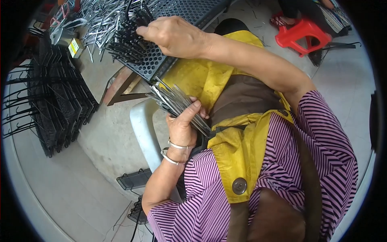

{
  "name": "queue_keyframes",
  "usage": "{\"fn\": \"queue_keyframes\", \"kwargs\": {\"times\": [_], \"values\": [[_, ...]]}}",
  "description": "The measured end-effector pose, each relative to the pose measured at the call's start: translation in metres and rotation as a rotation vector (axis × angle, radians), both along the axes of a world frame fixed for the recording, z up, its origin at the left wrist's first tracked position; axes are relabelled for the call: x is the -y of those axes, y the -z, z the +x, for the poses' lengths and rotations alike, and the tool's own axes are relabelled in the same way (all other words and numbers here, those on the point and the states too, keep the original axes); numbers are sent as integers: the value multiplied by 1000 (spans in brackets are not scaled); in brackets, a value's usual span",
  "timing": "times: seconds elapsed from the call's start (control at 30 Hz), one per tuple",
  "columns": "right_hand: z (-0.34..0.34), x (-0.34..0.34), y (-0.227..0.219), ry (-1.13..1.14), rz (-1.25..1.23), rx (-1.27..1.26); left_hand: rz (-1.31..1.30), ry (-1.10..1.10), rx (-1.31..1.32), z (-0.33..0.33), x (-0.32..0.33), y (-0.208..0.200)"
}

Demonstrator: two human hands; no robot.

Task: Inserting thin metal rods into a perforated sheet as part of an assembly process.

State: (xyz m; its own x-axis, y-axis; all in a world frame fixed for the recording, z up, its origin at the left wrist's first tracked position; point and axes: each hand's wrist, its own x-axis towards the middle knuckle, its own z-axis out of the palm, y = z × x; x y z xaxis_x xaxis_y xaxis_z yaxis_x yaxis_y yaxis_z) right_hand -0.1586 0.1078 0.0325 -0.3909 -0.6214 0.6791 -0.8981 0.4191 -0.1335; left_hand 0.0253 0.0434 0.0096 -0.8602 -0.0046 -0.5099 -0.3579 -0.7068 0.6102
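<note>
My left hand [184,123] is wrapped round a bundle of thin grey metal rods [171,99] in front of my lap. Several of their upper ends are flattened, with small holes. Further forward, my right hand [173,37] is closed at the edge of a cluster of short black rods [128,45]. Its fingertips touch or nearly touch them, and what they pinch is hidden. The black rods lie on a black perforated metal rack [159,56]. Behind and left of them is a heap of loose silvery rods [94,26].
Stacked black racks with hooked wires [60,97] stand on the left. A yellow-and-white box [75,48] sits near scissors [60,16]. A white chair arm [143,131] is beside my left forearm. A red stool [302,36] and another person's foot [281,20] are at the far right.
</note>
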Motion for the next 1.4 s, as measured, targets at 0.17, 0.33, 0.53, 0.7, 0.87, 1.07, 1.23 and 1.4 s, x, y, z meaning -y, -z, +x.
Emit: {"fn": "queue_keyframes", "kwargs": {"times": [0.17, 0.33, 0.53, 0.7, 0.87, 1.07, 1.23, 1.4], "values": [[-4, 6, -3, -175, 55, 71, -15, -22, 8, 0, -2, -1], [17, -4, -13, -105, 58, 235, -3, -28, 13, 0, 1, -1], [68, -35, -1, -405, -85, 1500, 33, 6, -13, 0, 2, 2], [71, -47, 0, -271, -219, 1378, 10, 23, -4, -1, -1, -1], [63, -60, 1, -189, -329, 1352, -28, 10, 19, 0, 0, 2], [28, -59, -15, -193, -694, 1298, 8, -10, -5, -1, 1, 3], [15, -22, -19, -252, -877, 1092, 40, -21, 13, -1, -1, 4], [10, 4, -17, -289, -834, 1032, 55, -29, 19, -1, -1, 5]]}}
